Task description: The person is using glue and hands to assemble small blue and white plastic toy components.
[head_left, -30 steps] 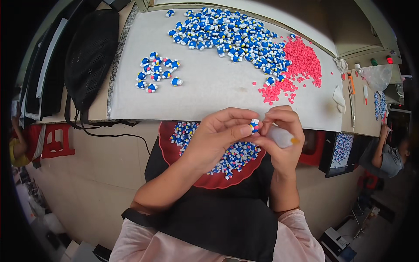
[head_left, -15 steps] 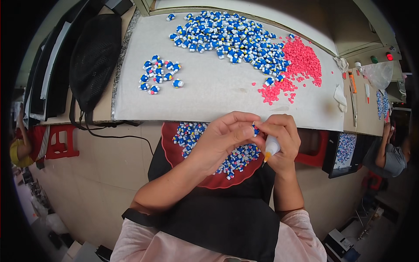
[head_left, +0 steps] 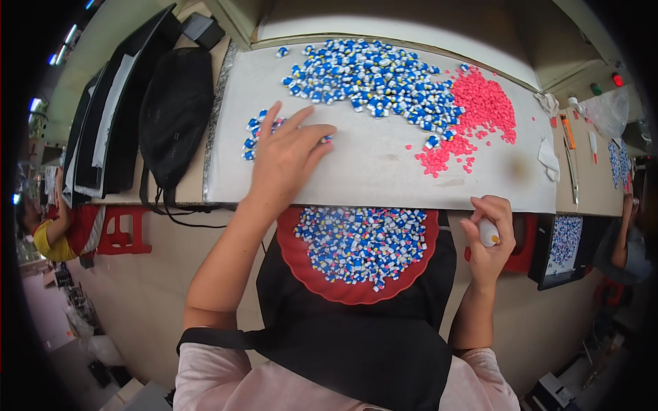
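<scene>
My left hand (head_left: 279, 163) is over the white work surface (head_left: 370, 164), beside a small group of blue-and-white figurines (head_left: 249, 140) that it partly covers. A small blue-and-white figurine (head_left: 327, 139) is pinched between its thumb and forefinger; the other fingers are raised. My right hand (head_left: 499, 250), by the table's front edge, is wrapped round a white squeeze bottle (head_left: 488, 233) with a yellowish-orange tip. A big pile of the same figurines (head_left: 377, 75) lies at the back, touching a pile of small pink pieces (head_left: 483, 103).
A scalloped red tray (head_left: 329, 291) full of figurines rests on my lap, below the table edge. Black trays (head_left: 130, 103) and a black mesh bag (head_left: 175, 116) stand left. Tweezers (head_left: 571, 168), a marker and crumpled tissue (head_left: 548, 159) lie right. Co-workers sit on both sides.
My hands have parted from above the red tray. The left has gone forward and left with the figurine to the small group; the right has moved right, still holding the squeeze bottle.
</scene>
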Demonstrator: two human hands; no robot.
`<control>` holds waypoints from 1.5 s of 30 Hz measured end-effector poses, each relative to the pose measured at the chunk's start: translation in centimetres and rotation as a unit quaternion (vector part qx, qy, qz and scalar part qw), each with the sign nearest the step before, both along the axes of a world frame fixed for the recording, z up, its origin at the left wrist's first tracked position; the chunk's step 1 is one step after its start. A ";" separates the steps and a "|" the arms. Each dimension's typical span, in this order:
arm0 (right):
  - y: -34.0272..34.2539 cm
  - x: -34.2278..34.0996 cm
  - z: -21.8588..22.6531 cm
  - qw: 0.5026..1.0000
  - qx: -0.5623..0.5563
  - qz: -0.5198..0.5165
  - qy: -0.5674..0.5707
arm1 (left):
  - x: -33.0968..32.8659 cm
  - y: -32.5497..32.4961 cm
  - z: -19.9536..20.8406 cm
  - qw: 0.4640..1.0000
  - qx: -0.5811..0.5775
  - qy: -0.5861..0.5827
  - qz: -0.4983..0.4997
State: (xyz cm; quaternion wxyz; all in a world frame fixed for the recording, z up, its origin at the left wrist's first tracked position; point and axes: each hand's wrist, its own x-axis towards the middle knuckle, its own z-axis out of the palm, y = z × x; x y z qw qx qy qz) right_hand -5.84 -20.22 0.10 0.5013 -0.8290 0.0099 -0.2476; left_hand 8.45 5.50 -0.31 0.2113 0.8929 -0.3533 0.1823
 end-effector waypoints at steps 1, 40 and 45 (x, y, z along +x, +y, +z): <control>-0.2 -0.1 0.0 1.000 -0.004 -0.001 0.000 | 0.1 0.5 0.1 1.000 0.010 -0.005 0.002; 1.0 -0.6 1.4 0.916 0.388 0.010 -0.098 | -6.7 -6.6 0.7 0.487 -0.588 0.640 -0.088; 1.7 -0.5 2.5 0.915 0.385 -0.015 -0.118 | -7.8 -6.2 0.8 0.538 -0.569 0.618 -0.068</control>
